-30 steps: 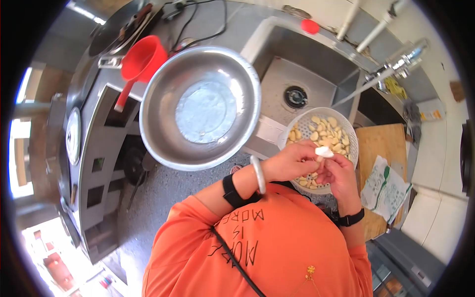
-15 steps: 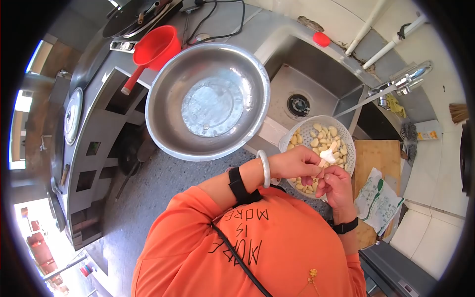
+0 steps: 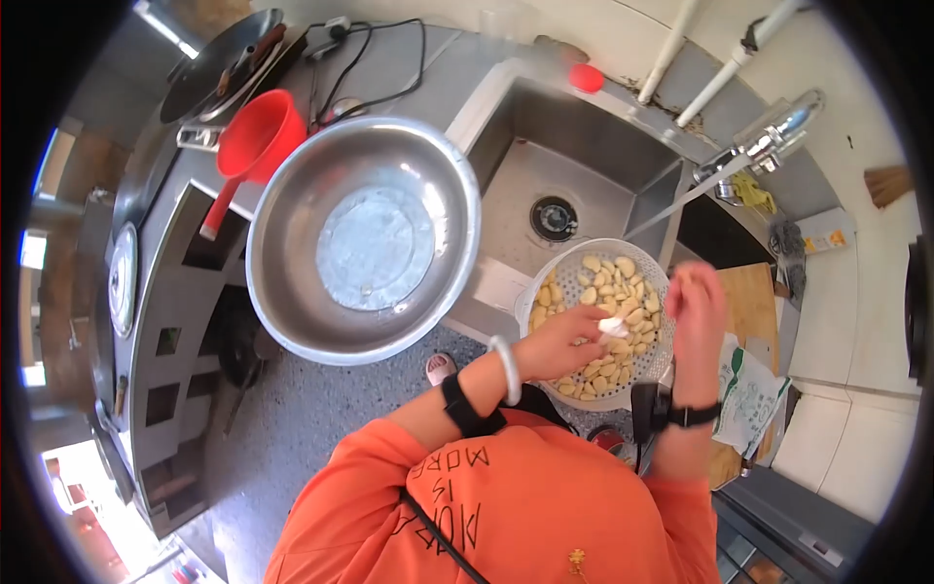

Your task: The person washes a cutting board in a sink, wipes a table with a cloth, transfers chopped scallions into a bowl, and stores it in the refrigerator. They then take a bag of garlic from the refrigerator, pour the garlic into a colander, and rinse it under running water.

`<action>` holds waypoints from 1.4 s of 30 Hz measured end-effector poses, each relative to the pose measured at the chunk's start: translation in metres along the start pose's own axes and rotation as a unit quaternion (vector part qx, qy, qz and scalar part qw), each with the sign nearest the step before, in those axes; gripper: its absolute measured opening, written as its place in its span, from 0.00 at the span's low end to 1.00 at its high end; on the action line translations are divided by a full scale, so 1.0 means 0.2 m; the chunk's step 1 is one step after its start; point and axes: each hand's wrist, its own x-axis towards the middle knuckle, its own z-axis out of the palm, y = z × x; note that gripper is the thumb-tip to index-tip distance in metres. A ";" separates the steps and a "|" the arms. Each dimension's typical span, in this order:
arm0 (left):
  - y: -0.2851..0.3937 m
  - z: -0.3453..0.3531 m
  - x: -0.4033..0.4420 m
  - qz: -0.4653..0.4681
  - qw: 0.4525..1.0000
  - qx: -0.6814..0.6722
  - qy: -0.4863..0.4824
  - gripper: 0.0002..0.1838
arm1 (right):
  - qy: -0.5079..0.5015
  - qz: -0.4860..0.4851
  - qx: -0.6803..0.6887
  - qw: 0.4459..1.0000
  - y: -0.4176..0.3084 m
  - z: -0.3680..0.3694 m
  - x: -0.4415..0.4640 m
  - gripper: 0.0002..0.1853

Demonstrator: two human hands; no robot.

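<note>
Many peeled garlic cloves [image 3: 608, 375] lie in a white perforated colander [image 3: 654, 273], which stands at the sink's near edge. Over the colander, my left hand [image 3: 564, 343] is closed on a small pale thing with a white end [image 3: 614, 328], too small to name. My right hand [image 3: 697, 292] is raised by the colander's right rim, apart from my left hand. Its fingers are curled together and slightly blurred; what they hold, if anything, cannot be made out.
A large metal basin [image 3: 263, 292] stands left of the sink [image 3: 516, 185], beside a red ladle [image 3: 255, 141]. Water runs from the faucet [image 3: 769, 141]. A plastic bag [image 3: 749, 399] lies on a wooden board [image 3: 754, 297] at the right. A red cap [image 3: 586, 78] sits behind the sink.
My hands were together over the colander; my right hand has moved up and to the right, away from my left. My left hand stays over the cloves with the white-ended thing. The view has shifted.
</note>
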 end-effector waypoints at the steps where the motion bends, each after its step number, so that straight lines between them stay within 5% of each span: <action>1: 0.01 -0.03 -0.03 -0.085 0.994 -0.067 -0.009 0.10 | 0.010 0.010 -0.061 0.998 -0.03 0.06 0.11 0.06; 3: 0.10 -0.09 -0.09 -0.207 0.972 -0.108 0.011 0.09 | -0.005 0.051 -0.073 0.996 -0.06 0.17 0.30 0.13; 4: 0.19 -0.15 -0.10 -0.239 0.967 -0.079 0.040 0.09 | -0.062 -0.065 -0.155 0.984 -0.02 0.20 0.38 0.16; 5: 0.23 -0.18 -0.13 -0.236 0.963 -0.102 0.085 0.08 | -0.035 -0.258 -0.330 0.907 0.05 0.19 0.50 0.16; 6: 0.27 -0.23 -0.17 -0.235 0.955 -0.124 0.130 0.08 | -0.013 -0.426 -0.485 0.764 0.13 0.17 0.58 0.16; 9: 0.39 -0.37 -0.24 -0.200 0.963 -0.055 0.170 0.09 | -0.078 -0.229 -0.527 0.815 0.11 0.04 0.58 0.19; 10: 0.42 -0.40 -0.26 -0.197 0.961 -0.051 0.187 0.10 | -0.091 -0.324 -0.515 0.788 0.14 -0.03 0.56 0.19; 12: 0.47 -0.47 -0.29 -0.188 0.964 0.014 0.186 0.09 | -0.033 -0.301 -0.528 0.793 0.14 -0.12 0.41 0.17; 15: 0.54 -0.52 -0.30 -0.158 0.962 0.102 0.199 0.08 | 0.003 -0.143 -0.497 0.856 0.08 -0.28 0.10 0.15; 17: 0.54 -0.55 -0.29 -0.114 0.961 0.164 0.192 0.05 | 0.002 -0.033 -0.642 0.766 0.09 -0.39 -0.11 0.15; 18: 0.54 -0.56 -0.28 -0.109 0.962 0.162 0.190 0.05 | -0.012 0.029 -0.571 0.820 0.17 -0.45 -0.24 0.19; 19: 0.55 -0.57 -0.27 -0.098 0.963 0.174 0.179 0.04 | -0.039 0.226 -0.517 0.824 0.15 -0.42 -0.32 0.20; 21: 0.55 -0.58 -0.23 -0.080 0.965 0.185 0.167 0.03 | -0.038 0.336 -0.369 0.866 0.23 -0.35 -0.49 0.20; 24: 0.56 -0.57 -0.19 -0.046 0.968 0.196 0.150 0.03 | 0.079 0.336 -0.188 0.920 0.22 -0.14 -0.55 0.16; 28: 0.57 -0.56 -0.17 -0.021 0.971 0.188 0.148 0.04 | 0.112 0.268 -0.170 0.942 0.33 -0.14 -0.46 0.16; 30: 0.57 -0.58 -0.19 -0.005 0.970 0.172 0.169 0.03 | 0.039 0.265 -0.235 0.934 0.28 -0.15 -0.32 0.18; 38: 0.71 -0.68 -0.27 -0.071 0.953 0.240 0.172 0.09 | 0.077 0.188 -0.295 0.934 0.06 -0.14 0.15 0.15; 42: 0.83 -0.71 -0.22 -0.017 0.942 0.310 0.125 0.10 | 0.095 0.175 -0.197 0.960 0.04 -0.14 0.17 0.16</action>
